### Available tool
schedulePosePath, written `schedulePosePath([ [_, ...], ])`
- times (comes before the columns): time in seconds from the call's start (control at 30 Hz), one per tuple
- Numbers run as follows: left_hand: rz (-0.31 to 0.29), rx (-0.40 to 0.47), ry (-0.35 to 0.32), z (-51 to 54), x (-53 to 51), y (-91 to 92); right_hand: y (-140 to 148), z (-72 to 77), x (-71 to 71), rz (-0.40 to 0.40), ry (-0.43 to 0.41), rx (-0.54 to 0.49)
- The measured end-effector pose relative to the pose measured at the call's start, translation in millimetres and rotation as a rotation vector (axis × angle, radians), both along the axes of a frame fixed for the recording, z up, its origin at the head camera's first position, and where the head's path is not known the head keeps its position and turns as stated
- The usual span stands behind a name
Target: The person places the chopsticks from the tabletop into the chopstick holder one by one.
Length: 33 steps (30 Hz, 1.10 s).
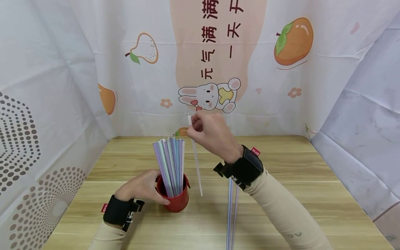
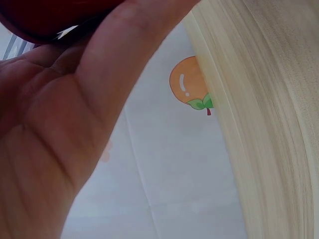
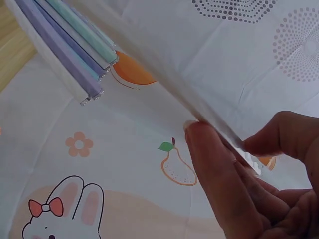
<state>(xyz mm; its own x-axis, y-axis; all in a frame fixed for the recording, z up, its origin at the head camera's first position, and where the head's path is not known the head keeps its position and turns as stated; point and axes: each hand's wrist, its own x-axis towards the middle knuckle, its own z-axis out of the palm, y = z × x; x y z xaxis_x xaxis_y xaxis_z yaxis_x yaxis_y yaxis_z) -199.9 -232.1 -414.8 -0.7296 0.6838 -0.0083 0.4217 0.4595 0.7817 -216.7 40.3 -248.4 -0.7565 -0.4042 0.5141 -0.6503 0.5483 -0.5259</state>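
Note:
My left hand [image 1: 143,185] grips a small red bucket [image 1: 178,204], its thumb across the front near the rim. A bundle of slim pastel sticks [image 1: 170,166], in purple, mint, blue and white, leans upright inside. To the right and higher up, my right hand [image 1: 212,133] pinches one thin white stick [image 1: 197,163] near its top end. That stick hangs down at a slight tilt beside the bucket, apart from the bundle. The right wrist view shows the white stick [image 3: 184,94] between thumb and fingers. In the left wrist view, only part of the bucket [image 2: 60,17] appears.
Several loose sticks [image 1: 230,215] lie on the wooden table [image 1: 312,194] below the right forearm, partly hidden by the wristband. A white printed cloth [image 1: 150,90] hangs behind the table and along its sides.

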Motion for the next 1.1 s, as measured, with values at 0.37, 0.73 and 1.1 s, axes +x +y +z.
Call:
schedulePosePath([
  [0.37,-0.012,0.018,-0.014,0.6,0.0,0.3,-11,5.1,2.7,-0.007,0.071,-0.104],
  [0.73,-0.018,0.032,-0.024,3.1,0.2,1.4,-20,-3.9,-1.0,0.018,0.097,-0.178],
  [1.1,-0.028,0.041,-0.023,2.7,-0.4,0.9,-35,-35.5,-10.0,0.046,-0.033,-0.118],
])
